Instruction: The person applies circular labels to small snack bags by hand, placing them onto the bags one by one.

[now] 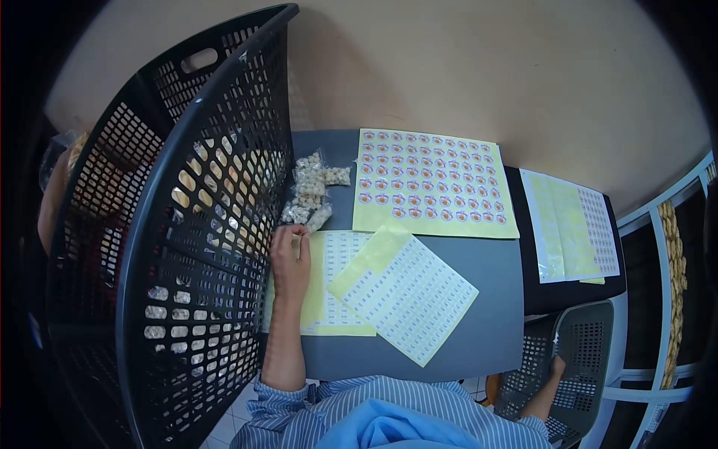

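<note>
My left hand (290, 243) rests at the lower end of a small pile of clear bags with pale contents (309, 187), its fingers curled together. Whatever is between these fingertips is too small to tell. Under my left wrist lies a yellow-edged label sheet (348, 258), partly covered by a tilted label sheet (419, 299). Low at the right, my right hand (558, 365) is closed on the edge of a grey perforated basket (583, 337); some of its fingers are hidden.
A tall dark perforated basket (202, 224) holding many bags stands along the left. Round orange-and-white stickers cover a large sheet (434, 179) at the back. Another sheet (568, 224) lies on a black surface at right. Another person's arm (52, 198) shows at far left.
</note>
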The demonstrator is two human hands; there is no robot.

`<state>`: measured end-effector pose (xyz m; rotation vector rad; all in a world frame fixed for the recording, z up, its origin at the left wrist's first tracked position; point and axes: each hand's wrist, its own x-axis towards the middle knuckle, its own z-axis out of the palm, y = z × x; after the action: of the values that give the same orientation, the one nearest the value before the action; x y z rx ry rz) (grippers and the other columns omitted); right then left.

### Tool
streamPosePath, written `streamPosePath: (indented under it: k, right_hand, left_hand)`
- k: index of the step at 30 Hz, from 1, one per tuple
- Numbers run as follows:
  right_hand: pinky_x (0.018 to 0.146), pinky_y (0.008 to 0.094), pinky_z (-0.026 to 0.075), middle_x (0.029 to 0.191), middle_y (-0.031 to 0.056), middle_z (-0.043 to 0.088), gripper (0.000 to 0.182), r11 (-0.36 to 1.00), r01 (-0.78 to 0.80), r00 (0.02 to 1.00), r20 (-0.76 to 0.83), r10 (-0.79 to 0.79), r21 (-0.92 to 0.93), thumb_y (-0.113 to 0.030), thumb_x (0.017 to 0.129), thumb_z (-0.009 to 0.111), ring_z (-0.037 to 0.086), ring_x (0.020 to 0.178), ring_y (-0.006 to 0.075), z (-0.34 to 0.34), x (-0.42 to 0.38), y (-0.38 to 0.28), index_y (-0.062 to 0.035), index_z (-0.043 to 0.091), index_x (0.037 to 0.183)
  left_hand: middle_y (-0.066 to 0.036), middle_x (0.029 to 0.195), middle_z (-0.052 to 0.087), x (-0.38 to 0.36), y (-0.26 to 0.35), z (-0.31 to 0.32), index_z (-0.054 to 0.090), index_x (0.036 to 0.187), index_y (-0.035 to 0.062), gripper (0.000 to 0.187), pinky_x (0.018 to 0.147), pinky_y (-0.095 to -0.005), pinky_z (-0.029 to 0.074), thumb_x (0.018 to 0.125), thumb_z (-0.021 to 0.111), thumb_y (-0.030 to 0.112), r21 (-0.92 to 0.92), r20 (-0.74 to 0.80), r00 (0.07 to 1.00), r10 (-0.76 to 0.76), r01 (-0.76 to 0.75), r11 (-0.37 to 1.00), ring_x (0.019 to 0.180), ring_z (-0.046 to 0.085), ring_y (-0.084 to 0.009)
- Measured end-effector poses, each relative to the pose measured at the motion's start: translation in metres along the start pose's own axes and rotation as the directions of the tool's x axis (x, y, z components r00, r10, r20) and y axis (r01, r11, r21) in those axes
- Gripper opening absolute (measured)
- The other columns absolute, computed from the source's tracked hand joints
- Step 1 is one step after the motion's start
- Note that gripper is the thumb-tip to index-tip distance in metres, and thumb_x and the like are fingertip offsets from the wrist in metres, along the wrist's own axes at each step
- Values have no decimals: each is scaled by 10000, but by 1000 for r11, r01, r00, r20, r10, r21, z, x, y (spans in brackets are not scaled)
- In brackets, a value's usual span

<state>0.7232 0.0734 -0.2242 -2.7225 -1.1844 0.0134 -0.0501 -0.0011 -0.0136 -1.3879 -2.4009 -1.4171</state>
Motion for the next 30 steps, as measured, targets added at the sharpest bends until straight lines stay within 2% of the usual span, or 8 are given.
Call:
streamPosePath:
  k: [2, 6, 9, 11, 14, 21, 25, 30]
  right_hand:
    - [838, 396, 422, 983, 202, 590, 404, 933, -132, 902, 432, -27, 334, -233, 776, 421, 558, 937, 292, 12, 13, 11, 79, 585, 973]
    - [744, 329, 420, 778, 99, 590, 375, 865, -198, 889, 457, -41, 462, -260, 780, 449, 527, 766, 179, 22, 18, 13, 59, 635, 844]
    - [773, 356, 426, 811, 145, 610, 409, 909, -78, 944, 324, -65, 410, -299, 820, 427, 569, 817, 248, 34, 21, 19, 58, 616, 886]
    - [857, 404, 420, 1110, 208, 538, 433, 996, 47, 954, 299, -22, -78, -270, 832, 446, 536, 1008, 317, -30, -15, -41, 75, 515, 1085]
    - [832, 364, 442, 1049, 173, 571, 292, 956, 215, 965, -196, -176, 201, -132, 823, 509, 559, 971, 303, -101, -69, -128, 45, 543, 1053]
    - [794, 320, 434, 895, 125, 596, 183, 348, 766, 640, -598, -483, 540, 3, 757, 578, 567, 851, 219, -208, -215, -358, 24, 580, 939]
    - [779, 315, 443, 920, 129, 594, 265, -155, 611, 287, -399, -871, 776, -45, 700, 654, 581, 891, 244, -234, -314, -428, -12, 593, 956]
    - [755, 315, 442, 833, 105, 615, 154, -160, 281, 110, -198, -974, 946, -76, 727, 661, 591, 827, 241, -218, -360, -453, -17, 615, 862]
  left_hand:
    - [-125, 822, 529, 1, 0, 0, 520, 836, -11, 52, 725, -335, 411, 784, 516, -3, -78, -87, 995, 54, -61, 995, 796, 524, -275]
    - [-64, 875, 518, -1, -14, 10, 498, 918, -19, 84, 743, -251, 419, 835, 491, -11, -525, -93, 994, -60, 2, 851, 817, 517, -144]
    - [-40, 892, 513, -3, -10, 10, 469, 1011, 2, 178, 743, -201, 415, 838, 507, -17, -670, -32, 995, -94, 48, 741, 825, 500, -83]
    - [-37, 876, 527, -2, 4, 9, 460, 1043, 9, 217, 720, -181, 415, 835, 519, -14, -730, -16, 994, -107, 61, 681, 821, 505, -69]
    - [-29, 846, 554, -5, 15, 7, 452, 1083, 8, 304, 694, -165, 416, 802, 562, -29, -727, 87, 979, -186, 190, 659, 783, 518, -57]
    - [-19, 715, 582, -14, 33, 15, 441, 1099, -15, 420, 721, -206, 430, 725, 622, -73, -709, 220, 975, -41, 189, 680, 720, 558, -79]
    - [-32, 697, 602, -16, 63, 9, 447, 1105, -19, 445, 736, -220, 432, 708, 641, -71, -663, 353, 935, 2, 249, 706, 731, 578, -96]
    - [-49, 716, 627, -18, 73, 9, 438, 1139, -30, 486, 740, -231, 442, 705, 654, -59, -626, 399, 911, 102, 189, 756, 749, 593, -101]
